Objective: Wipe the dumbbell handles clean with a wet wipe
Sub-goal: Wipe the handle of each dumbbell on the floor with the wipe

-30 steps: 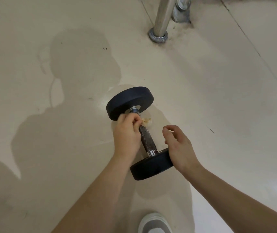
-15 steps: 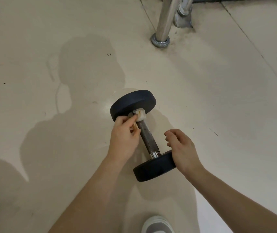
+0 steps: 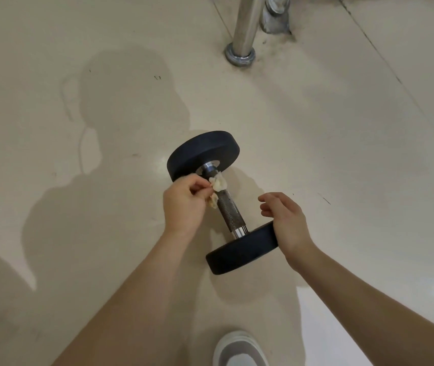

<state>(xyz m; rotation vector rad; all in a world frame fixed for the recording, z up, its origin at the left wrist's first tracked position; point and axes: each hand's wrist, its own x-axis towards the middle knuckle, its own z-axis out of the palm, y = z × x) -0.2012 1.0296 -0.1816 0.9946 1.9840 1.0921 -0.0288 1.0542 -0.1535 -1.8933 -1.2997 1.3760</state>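
Cream tiled floor (image 3: 342, 154) serves as the work surface. The dumbbell (image 3: 230, 212) lies on it on the rims of its two black discs, with its axis running diagonally away from the person. A steel post (image 3: 244, 27) stands well apart at the far edge, and a shoe (image 3: 239, 350) shows at the near edge.

1. Far disc (image 3: 202, 151) and near disc (image 3: 242, 250): both rest on the floor. Their round rims would let the dumbbell roll under a sideways push.
2. Right hand (image 3: 287, 220): its heel bears on the rim of the near disc. The fingers are loosely curled above the bar and grasp nothing. Judged purpose: to brace the dumbbell against rolling while leaving the bar clear.
3. Left hand (image 3: 184, 204): its thumb and fingers are closed in a pinch on the wipe. It approaches from the left side so the bar remains in sight.
4. Handle (image 3: 233, 220): a knurled bar with bright collars at each end, mostly exposed.
5. Wet wipe (image 3: 218, 184): bunched into a small wad and discoloured. It is pressed on the far end of the handle, just beside the far collar. A wad of this size probably works better into the knurling.

Judged status: wiping is in progress at the far end, and the near length appears to be next.
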